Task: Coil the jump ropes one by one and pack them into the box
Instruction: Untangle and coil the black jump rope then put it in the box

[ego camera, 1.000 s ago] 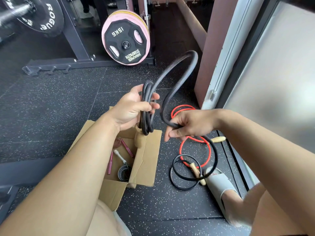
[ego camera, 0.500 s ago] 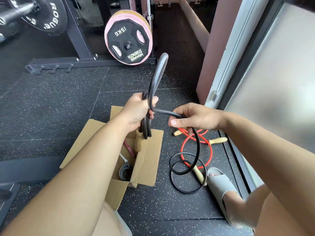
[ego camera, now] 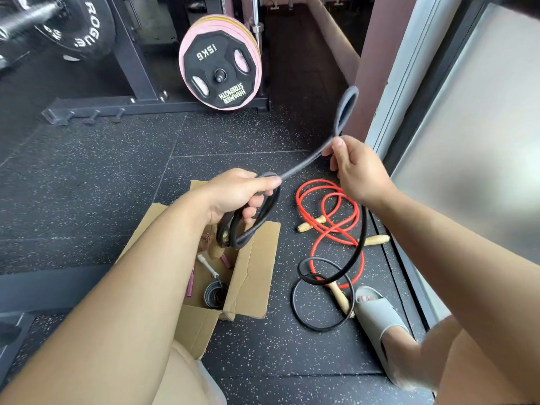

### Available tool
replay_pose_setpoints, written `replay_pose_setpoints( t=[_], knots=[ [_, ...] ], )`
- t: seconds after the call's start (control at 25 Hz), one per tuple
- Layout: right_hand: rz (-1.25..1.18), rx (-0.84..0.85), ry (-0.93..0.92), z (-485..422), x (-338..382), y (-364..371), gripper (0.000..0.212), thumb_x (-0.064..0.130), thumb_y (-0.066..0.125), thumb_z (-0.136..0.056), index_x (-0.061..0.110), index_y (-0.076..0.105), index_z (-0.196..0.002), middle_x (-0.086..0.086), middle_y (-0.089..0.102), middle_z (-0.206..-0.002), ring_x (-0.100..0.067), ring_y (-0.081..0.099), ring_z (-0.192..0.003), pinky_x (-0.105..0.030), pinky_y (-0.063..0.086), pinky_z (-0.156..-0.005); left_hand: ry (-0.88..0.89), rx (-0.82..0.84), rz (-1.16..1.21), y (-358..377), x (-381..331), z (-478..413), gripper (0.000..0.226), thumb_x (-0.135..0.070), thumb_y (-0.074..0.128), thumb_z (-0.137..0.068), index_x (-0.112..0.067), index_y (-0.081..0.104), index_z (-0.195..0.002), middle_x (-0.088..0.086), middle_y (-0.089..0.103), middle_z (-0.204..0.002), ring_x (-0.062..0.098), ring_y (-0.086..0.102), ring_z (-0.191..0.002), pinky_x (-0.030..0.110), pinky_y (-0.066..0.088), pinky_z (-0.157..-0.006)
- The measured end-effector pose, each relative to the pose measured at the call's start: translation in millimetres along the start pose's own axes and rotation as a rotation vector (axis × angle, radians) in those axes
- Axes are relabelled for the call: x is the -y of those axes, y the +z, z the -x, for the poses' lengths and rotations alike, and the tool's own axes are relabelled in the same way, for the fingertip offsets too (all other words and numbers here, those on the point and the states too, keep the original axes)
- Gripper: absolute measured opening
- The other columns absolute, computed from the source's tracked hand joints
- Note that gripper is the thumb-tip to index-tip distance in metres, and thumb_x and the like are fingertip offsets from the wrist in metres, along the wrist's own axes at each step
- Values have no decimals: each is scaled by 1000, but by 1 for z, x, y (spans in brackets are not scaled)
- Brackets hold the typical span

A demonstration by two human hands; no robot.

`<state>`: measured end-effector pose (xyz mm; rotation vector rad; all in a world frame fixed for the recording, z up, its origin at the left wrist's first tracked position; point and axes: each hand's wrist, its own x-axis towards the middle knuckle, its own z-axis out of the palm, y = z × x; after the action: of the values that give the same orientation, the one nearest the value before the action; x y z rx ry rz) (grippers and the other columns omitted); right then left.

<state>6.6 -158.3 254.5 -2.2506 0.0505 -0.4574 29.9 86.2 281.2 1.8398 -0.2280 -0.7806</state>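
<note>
- Sandal (ego camera: 377, 314) touches the wooden handle (ego camera: 339, 296) at the floor end of the black rope (ego camera: 363, 229). The handle could snag on the foot when the tail is pulled up.
- Box (ego camera: 251, 273) is open on the floor under the left hand, with other ropes already inside. A stiff coil may spring back out.
- Left hand (ego camera: 239, 194) is clamped round the finished black turns, above the box. A slack grip would let them fan apart.
- Red rope (ego camera: 327, 206) is on the floor with the black tail crossing it. Tangle or drag risk.
- Right hand (ego camera: 353, 171) pinches the rope in its fingertips, with a twisted loop standing above. The twist may kink the next turn.
</note>
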Motion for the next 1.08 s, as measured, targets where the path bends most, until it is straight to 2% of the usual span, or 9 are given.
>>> replay_pose_setpoints(
  t=[0.12,0.28,0.4,0.48,0.6,0.72,0.88,1.0,1.08],
  knots=[
    [101,12,251,-13,-26,1,45,43,25,-101,21,63,-99,-2,70,-83,-19,66,-74,-32,49,-70,-11,76,-89,-1,-4,8,32,-41,62,-94,-12,55,-83,-3,32,-51,14,37,-43,36,52,-63],
    [249,201,603,-20,-44,-12,46,23,42,-95,12,34,-139,-22,64,-118,-41,68,-99,-51,58,-82,38,134,-25,-10,-7,15,24,-28,59,-94,-11,55,-79,-3,36,-47,10,28,-34,25,32,-42],
    [533,358,355,0,-27,-10,68,24,52,-92,21,22,-153,-21,41,-148,-40,46,-132,-49,39,-108,91,188,62,-12,-9,18,23,-29,60,-88,-9,54,-79,-2,37,-44,8,28,-29,22,28,-36],
    [491,484,114,15,-6,-2,71,35,53,-85,32,30,-152,-10,31,-156,-34,28,-144,-53,23,-118,124,225,137,-12,-9,17,22,-26,58,-91,-9,53,-79,-3,37,-43,6,28,-28,19,27,-34],
    [113,656,-37,23,1,8,51,37,47,-79,29,51,-130,0,59,-129,-24,49,-127,-50,35,-112,190,276,318,-15,-9,16,24,-24,48,-98,-10,53,-79,-7,38,-41,3,29,-26,17,27,-32],
    [-87,537,-28,21,-7,9,25,27,50,-96,22,56,-120,7,67,-112,-9,61,-111,-39,45,-104,277,264,548,-19,-12,16,27,-30,44,-98,-14,53,-79,-9,39,-39,0,31,-26,18,27,-32],
    [27,384,-96,40,6,26,13,16,45,-104,15,35,-112,14,55,-79,-7,56,-66,-20,40,-63,412,117,806,-11,-15,13,31,-40,42,-100,-18,50,-80,-10,37,-38,3,33,-27,16,26,-35],
    [181,477,-18,47,3,43,18,7,42,-97,9,30,-109,-10,63,-76,-30,61,-66,-41,46,-61,432,-6,857,5,-20,10,32,-37,41,-103,-19,49,-79,-9,36,-39,4,31,-28,17,26,-37],
    [440,515,41,41,5,44,36,3,42,-94,2,31,-128,-14,67,-88,-35,67,-79,-40,48,-63,439,-72,840,19,-25,9,30,-34,42,-103,-18,48,-79,-10,36,-41,3,29,-30,19,25,-37]
  ],
)
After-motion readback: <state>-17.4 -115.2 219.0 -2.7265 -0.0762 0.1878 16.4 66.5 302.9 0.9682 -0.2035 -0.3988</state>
